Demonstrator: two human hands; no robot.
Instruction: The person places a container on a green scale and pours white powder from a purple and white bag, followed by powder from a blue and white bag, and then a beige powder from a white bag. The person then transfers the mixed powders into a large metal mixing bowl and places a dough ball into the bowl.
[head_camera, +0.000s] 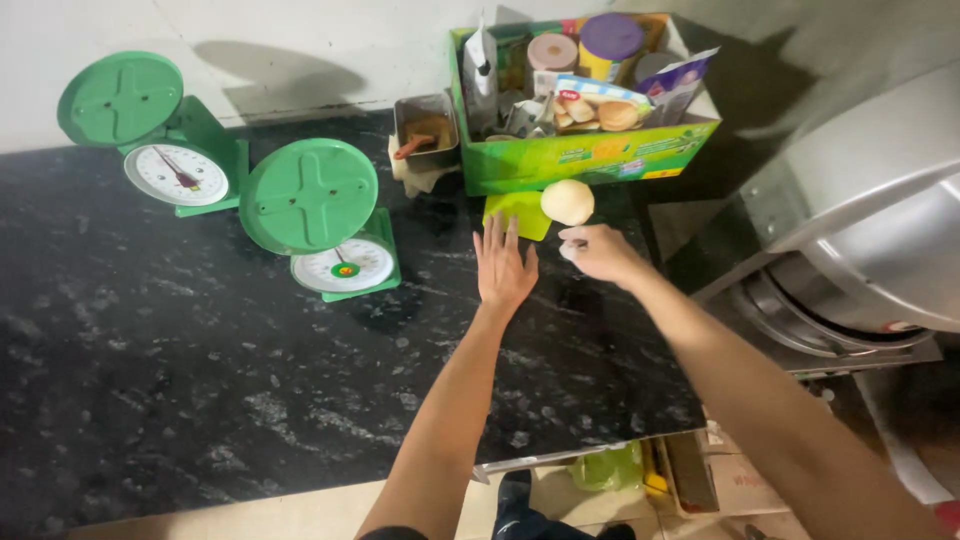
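Nearby, left hand (503, 268) lies flat, fingers spread; right hand (598, 251), loosely curled, nears dough ball (567, 201).

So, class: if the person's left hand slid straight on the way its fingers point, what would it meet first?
The left hand lies flat on the black counter, fingers pointing at the yellow-green board. It would probably meet that first, with the green box behind it.

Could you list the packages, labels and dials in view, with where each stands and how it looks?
Green cardboard box: back of counter, open, rectangular, packed.
Biscuit packet: inside box, blue-white.
Purple-white pouch: box's right end.
Rear scale dial: left, round, white.
Front scale dial: centre, round, white.
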